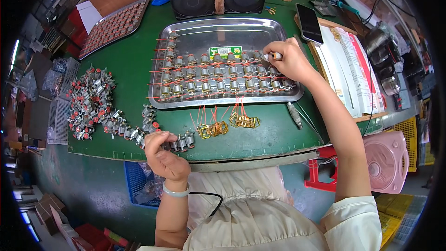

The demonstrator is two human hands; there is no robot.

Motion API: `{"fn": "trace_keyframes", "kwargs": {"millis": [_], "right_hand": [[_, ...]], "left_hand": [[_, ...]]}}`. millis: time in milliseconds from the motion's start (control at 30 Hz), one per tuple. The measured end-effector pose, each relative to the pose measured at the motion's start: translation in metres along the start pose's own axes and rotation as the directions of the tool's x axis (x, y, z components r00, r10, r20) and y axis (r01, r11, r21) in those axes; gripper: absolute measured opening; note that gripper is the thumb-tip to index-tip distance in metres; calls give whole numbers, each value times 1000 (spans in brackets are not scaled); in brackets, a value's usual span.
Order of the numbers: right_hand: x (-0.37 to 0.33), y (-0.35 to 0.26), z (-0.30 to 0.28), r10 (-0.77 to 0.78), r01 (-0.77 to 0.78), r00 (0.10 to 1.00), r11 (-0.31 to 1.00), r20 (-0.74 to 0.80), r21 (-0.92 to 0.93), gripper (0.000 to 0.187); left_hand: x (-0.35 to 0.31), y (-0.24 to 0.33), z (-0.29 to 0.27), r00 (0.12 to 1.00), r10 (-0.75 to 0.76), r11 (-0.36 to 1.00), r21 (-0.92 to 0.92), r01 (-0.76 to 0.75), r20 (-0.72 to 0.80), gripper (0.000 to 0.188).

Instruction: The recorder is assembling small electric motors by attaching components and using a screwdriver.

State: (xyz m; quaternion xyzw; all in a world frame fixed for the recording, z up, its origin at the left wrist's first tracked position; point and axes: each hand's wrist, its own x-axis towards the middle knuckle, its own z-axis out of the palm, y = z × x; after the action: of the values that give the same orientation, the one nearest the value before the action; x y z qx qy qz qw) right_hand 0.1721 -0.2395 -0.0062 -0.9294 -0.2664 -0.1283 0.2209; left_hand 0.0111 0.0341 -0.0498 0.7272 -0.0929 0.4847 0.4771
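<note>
My right hand (290,59) is over the right side of a metal tray (223,30), pinching a small whitish piece with an orange-brown end (277,56); its exact kind is unclear. Rows of small silver cylindrical parts (204,72) with red ends stand in the tray, some with thin red wires sticking out leftward. My left hand (166,154) hovers at the table's front edge, fingers loosely curled, seemingly nothing in them. Beside its fingertips runs a short row of the same silver parts (182,142). Brass-coloured frames with red wires (213,129) lie in small heaps before the tray.
A big pile of silver parts (93,100) covers the table's left side. Another filled tray (116,25) lies behind it. Two black fans (194,1) stand at the back. Tweezers (310,122), a grey pen-like tool (294,115), papers (350,72) and a phone (309,24) lie rightward.
</note>
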Motion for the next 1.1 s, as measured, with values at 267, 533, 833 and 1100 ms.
{"fn": "trace_keyframes", "kwargs": {"millis": [267,533,833,1100], "right_hand": [[-3,2,-6,-14,21,998,995,65,-99,18],[-19,-68,-24,-153,152,988,987,33,46,22],[-48,-183,25,-388,386,910,921,147,44,28],[-29,-193,57,-498,510,854,859,152,-43,16]], "left_hand": [[-2,-3,0,1000,-4,1000,-3,4,24,35],[2,-14,-32,998,-55,996,75,57,-21,14],[22,3,-45,797,-66,882,408,-235,600,37],[20,-11,-59,757,-60,879,394,-269,651,37]]}}
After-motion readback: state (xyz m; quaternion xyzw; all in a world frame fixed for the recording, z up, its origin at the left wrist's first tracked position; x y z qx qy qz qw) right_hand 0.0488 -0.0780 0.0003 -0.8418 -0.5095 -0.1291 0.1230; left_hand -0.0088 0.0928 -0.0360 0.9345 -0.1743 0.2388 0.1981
